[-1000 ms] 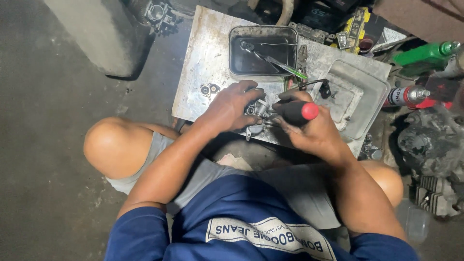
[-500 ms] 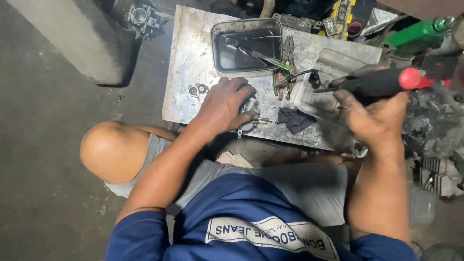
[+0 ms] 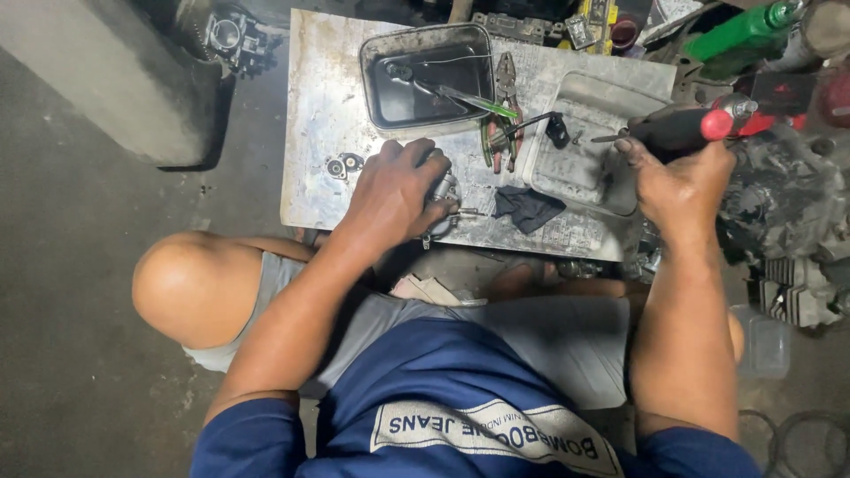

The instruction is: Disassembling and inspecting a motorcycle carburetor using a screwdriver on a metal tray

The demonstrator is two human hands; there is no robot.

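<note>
The person sits low on the floor with a scuffed metal sheet (image 3: 328, 106) lying on the ground ahead of the knees as a work surface. The left hand (image 3: 394, 195) lies palm down near the sheet's near edge, about midway along it, with its fingers curled closed over a small metal engine part (image 3: 445, 202); only a bit of the part's grey body and a thin pin stick out from under the fingers on the right. The right hand (image 3: 682, 181) is raised over the sheet's right end, closed around a screwdriver with a black grip and red cap (image 3: 686, 128), which lies roughly level with its shaft pointing left over a shallow grey tray (image 3: 611, 93). That tray takes up the right end of the sheet. At the far edge, toward the middle, sits a dark rectangular pan (image 3: 376, 97) holding a green-handled tool (image 3: 474, 99). Red-handled pliers (image 3: 505, 111) lie between the pan and the tray, and a dark rag (image 3: 527, 205) lies just right of the engine part, near the front edge. Two small round pieces (image 3: 343, 164) rest just left of the left hand. Off the sheet's far right corner a green bottle (image 3: 739, 26) lies among other engine pieces.
</note>
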